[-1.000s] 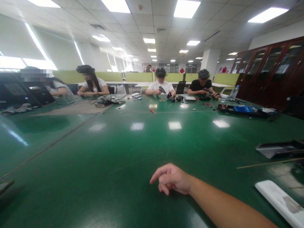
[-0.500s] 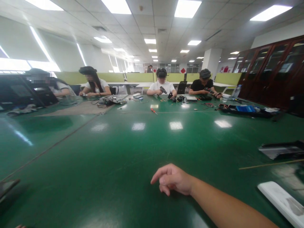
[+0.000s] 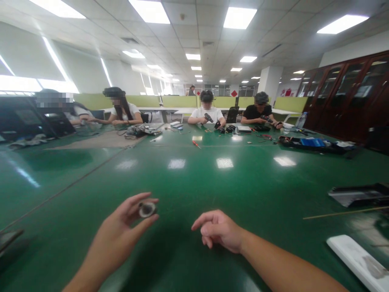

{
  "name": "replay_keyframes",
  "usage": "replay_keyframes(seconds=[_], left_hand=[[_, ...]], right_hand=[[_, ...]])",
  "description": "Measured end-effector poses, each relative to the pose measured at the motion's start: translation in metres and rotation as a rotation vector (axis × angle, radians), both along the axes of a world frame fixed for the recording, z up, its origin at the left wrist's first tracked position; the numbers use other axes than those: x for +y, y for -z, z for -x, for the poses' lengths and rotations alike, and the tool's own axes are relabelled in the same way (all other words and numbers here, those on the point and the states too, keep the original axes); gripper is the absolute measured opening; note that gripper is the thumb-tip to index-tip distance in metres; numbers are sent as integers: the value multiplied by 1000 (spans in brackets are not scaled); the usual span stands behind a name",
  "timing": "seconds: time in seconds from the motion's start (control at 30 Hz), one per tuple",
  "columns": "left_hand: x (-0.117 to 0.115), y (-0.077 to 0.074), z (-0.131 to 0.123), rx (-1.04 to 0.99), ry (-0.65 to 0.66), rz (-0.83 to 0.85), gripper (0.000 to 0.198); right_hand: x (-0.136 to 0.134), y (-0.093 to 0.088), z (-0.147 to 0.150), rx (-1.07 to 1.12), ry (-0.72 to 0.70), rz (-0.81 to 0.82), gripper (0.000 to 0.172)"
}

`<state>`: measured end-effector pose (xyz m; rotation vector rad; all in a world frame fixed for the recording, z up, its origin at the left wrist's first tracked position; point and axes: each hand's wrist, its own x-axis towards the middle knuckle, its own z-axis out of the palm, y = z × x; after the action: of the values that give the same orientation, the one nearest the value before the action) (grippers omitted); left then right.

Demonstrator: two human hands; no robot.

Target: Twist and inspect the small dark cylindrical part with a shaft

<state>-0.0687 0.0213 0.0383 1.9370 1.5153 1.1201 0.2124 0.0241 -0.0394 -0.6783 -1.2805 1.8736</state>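
My left hand point(image 3: 123, 229) is raised over the green table point(image 3: 170, 182). Between its thumb and fingers it grips a small round part point(image 3: 147, 209) with a pale metallic rim and a dark centre; its exact kind is not clear. To the right of it, my right hand point(image 3: 219, 231) hangs over the table with the index finger stretched out and the other fingers loosely bent. Nothing shows in that hand. A gap of bare table lies between the two hands.
A white power strip point(image 3: 357, 259) lies at the right front, with a thin stick point(image 3: 343, 213) and a dark metal tray-like part point(image 3: 361, 194) behind it. A red screwdriver point(image 3: 196, 144) lies farther off. Several people sit across the table among tools and parts.
My left hand has come up from the bottom left edge into view, with the small round part in its fingers. My right hand has stayed nearly in place.
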Motion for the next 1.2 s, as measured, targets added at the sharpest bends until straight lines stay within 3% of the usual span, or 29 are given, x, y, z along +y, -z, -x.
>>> replay_keyframes(seconds=[0.1,0.2,0.33,0.4,0.47,0.53,0.67,0.9,1.07,1.2], left_hand=[[26,1,-59,-56,284,8,38],[47,24,-91,37,374,-41,30],[59,57,-94,53,418,-14,27],[60,63,-89,77,445,-10,24],[61,63,-85,100,464,-17,23],[61,60,-84,108,496,-19,24],[60,58,-87,81,546,4,28],[55,58,-89,28,452,124,46],[53,56,-91,20,449,147,20],[53,58,-91,22,478,163,19]], right_hand=[[0,1,4,-153,199,-103,20],[-2,1,7,-435,377,-301,6],[-4,0,8,-598,514,-516,16],[-1,2,8,-596,706,-507,26],[3,6,8,-582,806,-470,36],[6,9,8,-568,794,-443,46],[5,9,7,-607,712,-448,43],[-2,-3,4,-628,682,-484,42],[0,-5,3,-638,634,-486,37],[1,-4,3,-611,648,-459,33]])
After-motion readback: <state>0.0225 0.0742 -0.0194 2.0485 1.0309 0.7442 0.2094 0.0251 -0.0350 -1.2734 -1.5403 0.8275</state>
